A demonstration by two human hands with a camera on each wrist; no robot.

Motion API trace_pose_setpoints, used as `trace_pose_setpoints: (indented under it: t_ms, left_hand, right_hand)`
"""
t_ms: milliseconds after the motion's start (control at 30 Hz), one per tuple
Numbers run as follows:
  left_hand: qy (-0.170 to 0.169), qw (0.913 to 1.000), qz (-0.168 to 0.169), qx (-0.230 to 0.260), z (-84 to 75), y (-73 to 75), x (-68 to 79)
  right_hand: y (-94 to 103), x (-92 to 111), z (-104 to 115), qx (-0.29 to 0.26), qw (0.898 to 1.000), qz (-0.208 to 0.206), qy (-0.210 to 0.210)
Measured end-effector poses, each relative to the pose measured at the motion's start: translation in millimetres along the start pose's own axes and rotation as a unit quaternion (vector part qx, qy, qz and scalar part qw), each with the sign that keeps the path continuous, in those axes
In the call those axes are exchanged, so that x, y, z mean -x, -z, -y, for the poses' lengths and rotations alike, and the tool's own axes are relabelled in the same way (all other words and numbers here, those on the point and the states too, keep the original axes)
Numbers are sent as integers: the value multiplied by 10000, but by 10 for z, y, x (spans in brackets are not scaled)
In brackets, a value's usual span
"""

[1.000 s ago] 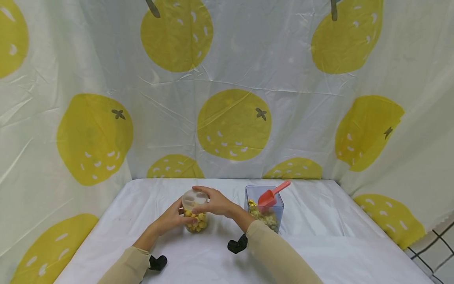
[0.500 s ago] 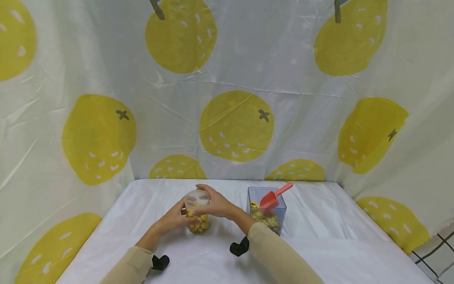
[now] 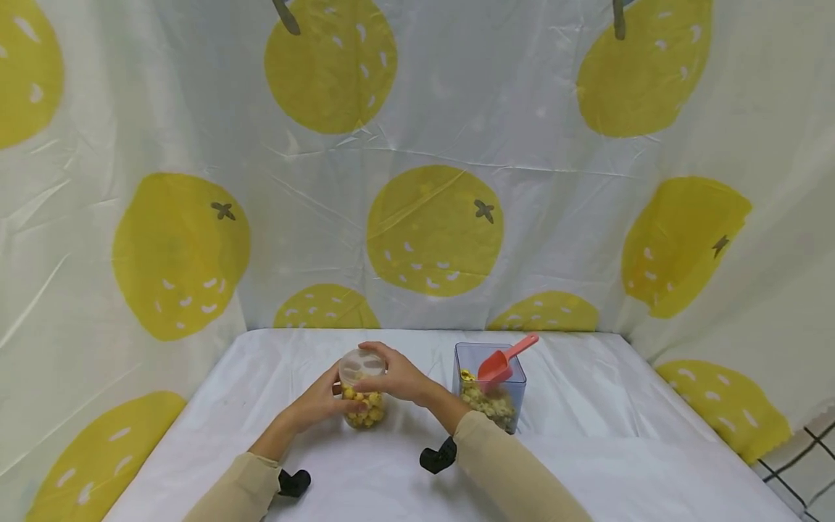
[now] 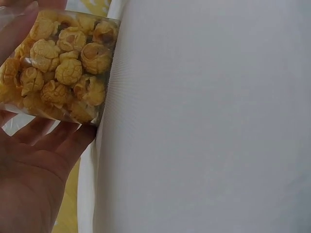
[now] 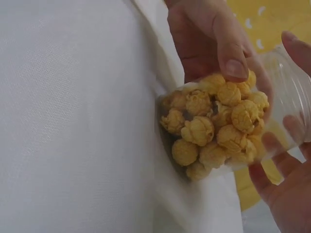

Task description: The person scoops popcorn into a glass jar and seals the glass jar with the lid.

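Observation:
A clear plastic jar [image 3: 369, 413] partly filled with yellow popcorn stands on the white cloth, with a translucent lid [image 3: 356, 363] on top. My left hand [image 3: 317, 401] holds the jar's body from the left, thumb across the front and fingers behind. From the right, my right hand [image 3: 403, 377] grips round the lid and upper jar with thumb and fingers. Round popcorn pieces [image 4: 68, 68] fill the lower part of the jar in the left wrist view. The right wrist view shows the ridged neck [image 5: 291, 92] between the fingers of my right hand.
Right of the jar, behind my right forearm, stands a clear bluish square container [image 3: 515, 406] with popcorn in it. A pink scoop [image 3: 497, 366] leans in it, handle up to the right. A lemon-print curtain [image 3: 313, 217] hangs behind the cloth-covered table [image 3: 587, 464].
The head view has shifted slightly. Both hands stay on the jar in nearly the same pose, and the jar, container and scoop keep their places.

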State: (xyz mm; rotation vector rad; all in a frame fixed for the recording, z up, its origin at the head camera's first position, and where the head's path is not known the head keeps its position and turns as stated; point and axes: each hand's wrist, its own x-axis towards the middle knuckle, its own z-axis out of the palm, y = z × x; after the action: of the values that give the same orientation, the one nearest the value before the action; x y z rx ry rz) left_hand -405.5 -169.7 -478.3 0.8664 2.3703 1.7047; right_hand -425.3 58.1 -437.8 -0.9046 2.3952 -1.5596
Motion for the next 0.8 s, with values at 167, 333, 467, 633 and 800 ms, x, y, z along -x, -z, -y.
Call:
trace_pose_setpoints:
  t_ms: [167,333,467,633,800]
  left_hand:
    - [-125,9999,55,5,-3,28,2]
    - [-63,10000,30,-7,-21,22,9]
    - [18,10000,36,17,-15,12,10]
    - [18,10000,18,-25,-8,4,0]
    - [-95,9997,-88,-205,-8,0,3]
  right_hand:
    - [-74,-16,56,291,9988,-392,-60]
    - [-52,10,70,99,9998,-192,-23]
    - [22,22,-11,-478,9981,349,193]
    - [77,10,-98,-671,9960,541,237]
    - [37,21,-72,-783,9961,358,206]
